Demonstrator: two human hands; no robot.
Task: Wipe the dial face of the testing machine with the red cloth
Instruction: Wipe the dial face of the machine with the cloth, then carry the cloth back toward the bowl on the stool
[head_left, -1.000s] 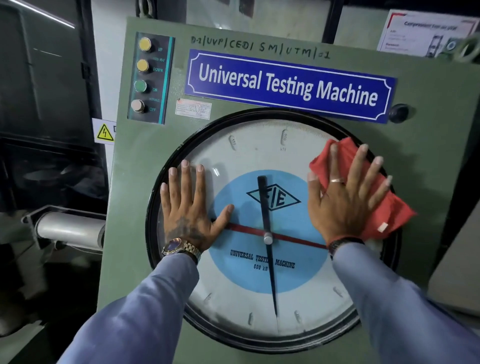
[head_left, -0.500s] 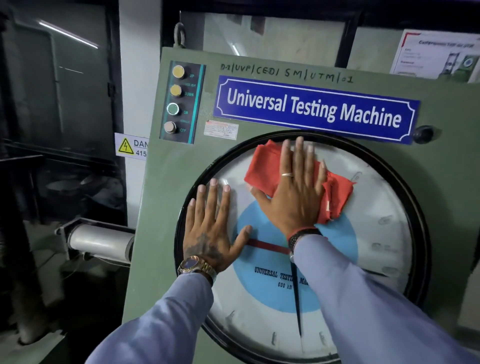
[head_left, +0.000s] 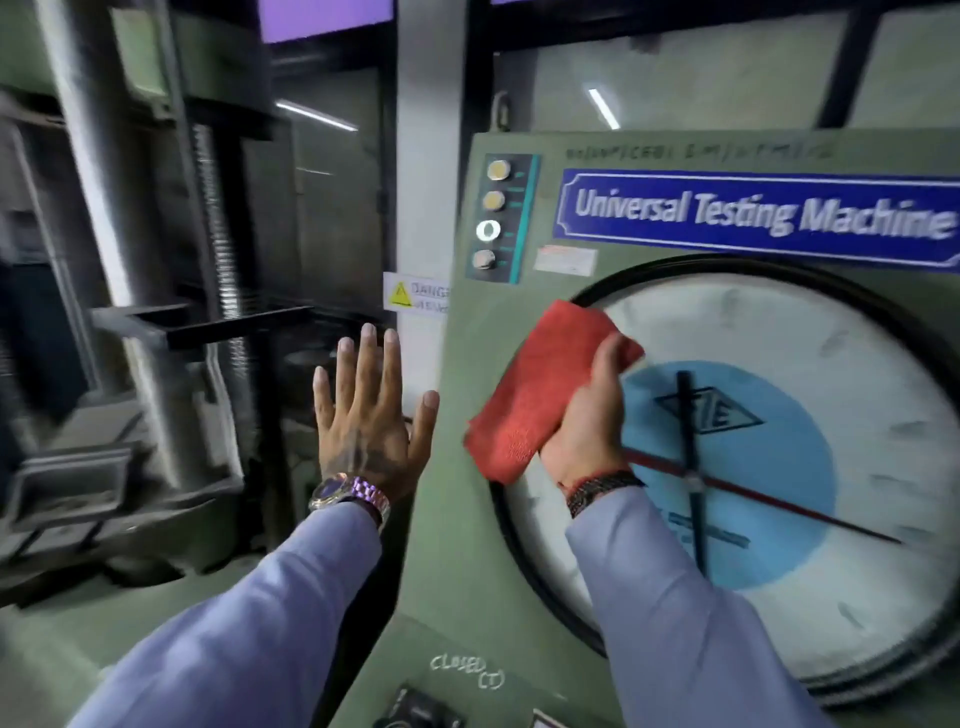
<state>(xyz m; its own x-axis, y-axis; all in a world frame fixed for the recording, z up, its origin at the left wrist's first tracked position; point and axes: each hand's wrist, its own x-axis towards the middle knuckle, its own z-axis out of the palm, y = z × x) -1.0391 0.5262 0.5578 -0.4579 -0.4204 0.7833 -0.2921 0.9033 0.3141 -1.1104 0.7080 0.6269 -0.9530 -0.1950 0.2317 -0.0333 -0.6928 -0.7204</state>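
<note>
Presently the right hand (head_left: 587, 415) grips the red cloth (head_left: 540, 389), fingers curled around its right side with the thumb on top. The cloth is a folded, elongated pad, tilted so its upper end lies over the black rim at the upper-left of the dial face (head_left: 810, 364) and its lower end hangs over the green panel (head_left: 457, 519) just left of the rim. Whether the cloth presses on the glass cannot be told — the frame is motion-blurred.

The dial face is a large white disc with a light-blue centre, a black pointer (head_left: 688, 467) standing close to vertical and a red pointer (head_left: 779, 501) running down to the right. It fills the right half of the view. Above it sits the blue nameplate (head_left: 753, 213) reading "Universal Testing Machine"; to the nameplate's left is a column of four push buttons (head_left: 492, 215).

The left hand (head_left: 369, 421) is spread wide and flat, holding nothing, off the left edge of the panel. A wristwatch (head_left: 348, 491) is worn on that wrist. Farther left stand steel columns (head_left: 98, 182) — part of a blurred frame.
</note>
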